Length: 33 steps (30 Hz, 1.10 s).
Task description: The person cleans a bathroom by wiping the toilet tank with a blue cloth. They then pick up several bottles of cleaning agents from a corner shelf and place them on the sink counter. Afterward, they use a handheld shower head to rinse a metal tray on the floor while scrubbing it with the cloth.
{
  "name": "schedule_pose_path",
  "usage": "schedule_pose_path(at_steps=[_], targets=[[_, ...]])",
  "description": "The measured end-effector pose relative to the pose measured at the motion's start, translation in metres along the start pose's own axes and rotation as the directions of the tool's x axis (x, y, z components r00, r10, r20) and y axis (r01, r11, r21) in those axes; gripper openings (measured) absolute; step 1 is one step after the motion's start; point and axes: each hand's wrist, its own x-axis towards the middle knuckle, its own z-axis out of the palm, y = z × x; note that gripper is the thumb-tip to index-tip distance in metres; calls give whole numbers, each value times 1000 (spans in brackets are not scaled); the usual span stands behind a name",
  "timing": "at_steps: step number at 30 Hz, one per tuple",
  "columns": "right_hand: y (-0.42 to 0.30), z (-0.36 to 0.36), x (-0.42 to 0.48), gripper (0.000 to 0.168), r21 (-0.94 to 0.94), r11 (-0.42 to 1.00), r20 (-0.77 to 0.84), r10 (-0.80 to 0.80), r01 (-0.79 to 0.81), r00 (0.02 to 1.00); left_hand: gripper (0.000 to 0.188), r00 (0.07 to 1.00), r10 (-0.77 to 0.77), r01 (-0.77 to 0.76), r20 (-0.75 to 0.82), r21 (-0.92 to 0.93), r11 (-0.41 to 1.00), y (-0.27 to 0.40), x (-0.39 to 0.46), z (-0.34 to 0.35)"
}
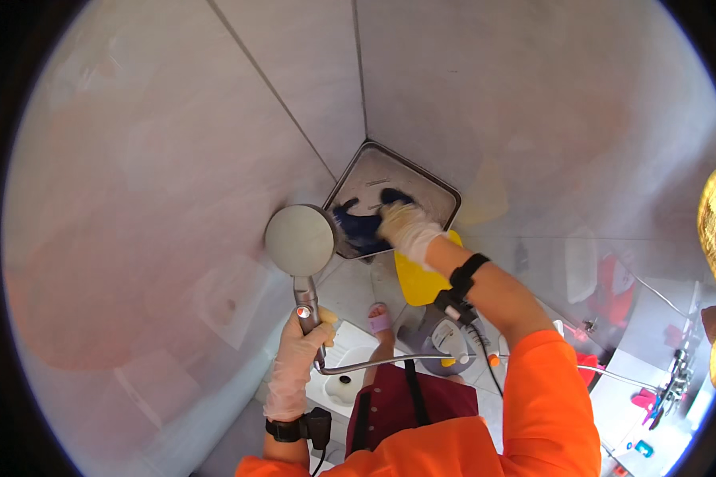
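Note:
My left hand (305, 334), in a pale glove, is closed round the handle of a shower head (300, 240) whose round face points upward. A metal hose (382, 361) runs from the handle's end off to the right. My right hand (401, 223), gloved too and blurred, reaches over a shallow dark-rimmed tray (428, 174) in the corner. Beneath and beside its fingers lies dark blue cloth (361, 231) on the tray; whether the fingers grip it I cannot tell. Under my right wrist is a yellow plastic object (416, 280).
Smooth walls (286, 53) meet behind the tray. Below are a white squat toilet (341, 384), a grey tub (420, 340) and a white bottle (449, 338). A metal tap fitting (671, 381) is at the right. My foot in a pink slipper (379, 320) rests on the tiled floor.

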Motion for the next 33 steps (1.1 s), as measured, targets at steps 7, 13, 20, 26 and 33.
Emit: schedule_pose_path(at_steps=[7, 13, 20, 26, 33], targets=[[39, 16, 73, 38, -35, 990, -175, 128, -136, 976, 15, 998, 31, -31, 52, 7, 999, -5, 7, 5], [-70, 7, 40, 42, -56, 998, -14, 8, -9, 1000, 14, 1000, -2, 3, -11, 44, 999, -1, 2, 5], [-62, 14, 39, 41, 9, 973, 45, -232, 232, 972, 15, 999, 13, -14, -42, -16, 1000, -8, 1, 3], [-39, 30, 41, 37, -153, 937, 97, -303, 315, 948, 15, 998, -8, 10, -60, 30, 1000, 1, 3, 4], [3, -3, 59, 30, 831, 515, -456, 412, 211, 789, 16, 999, 16, -15, -42, 7, 1000, -3, 1, 2]])
